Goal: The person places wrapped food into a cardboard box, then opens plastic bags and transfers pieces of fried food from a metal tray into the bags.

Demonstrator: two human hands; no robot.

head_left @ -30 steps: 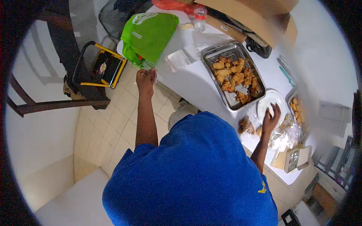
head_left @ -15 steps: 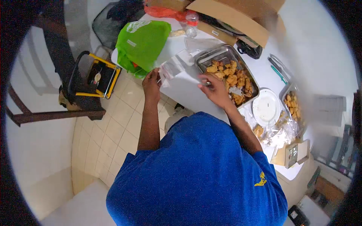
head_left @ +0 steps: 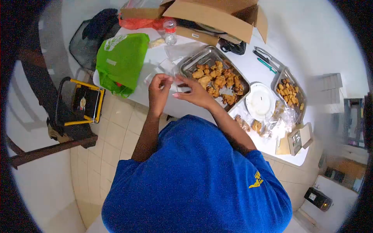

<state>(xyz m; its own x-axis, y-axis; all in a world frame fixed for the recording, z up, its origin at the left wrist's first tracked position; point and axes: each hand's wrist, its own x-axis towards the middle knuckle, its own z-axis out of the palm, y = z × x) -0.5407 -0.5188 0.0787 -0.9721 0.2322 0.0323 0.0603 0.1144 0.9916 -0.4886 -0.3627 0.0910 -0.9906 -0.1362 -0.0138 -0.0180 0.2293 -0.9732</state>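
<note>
My left hand [head_left: 159,93] is closed, thumb and fingers pinching the edge of a clear plastic bag [head_left: 168,66]. Facing it, my right hand [head_left: 195,93] has its thumb and fingers apart, with the fingertips close to the bag's edge; whether they touch the plastic is hard to tell. Just beyond my right hand is a metal tray [head_left: 246,82] with browned fried pieces [head_left: 218,80], which look like chicken. A green bag [head_left: 122,58] lies on the table to the left of my left hand.
On the white table [head_left: 256,39] are a white plate [head_left: 259,101], a second metal tray [head_left: 286,72] of fried pieces, tongs [head_left: 268,55] and a teal-handled tool [head_left: 267,66]. A water bottle [head_left: 170,33] and cardboard box [head_left: 210,17] stand at the back. A yellow-framed step stool [head_left: 83,101] is left.
My right hand has moved left, away from the tray's edge, to meet my left hand at the plastic bag. The view has shifted, so the table sits further left.
</note>
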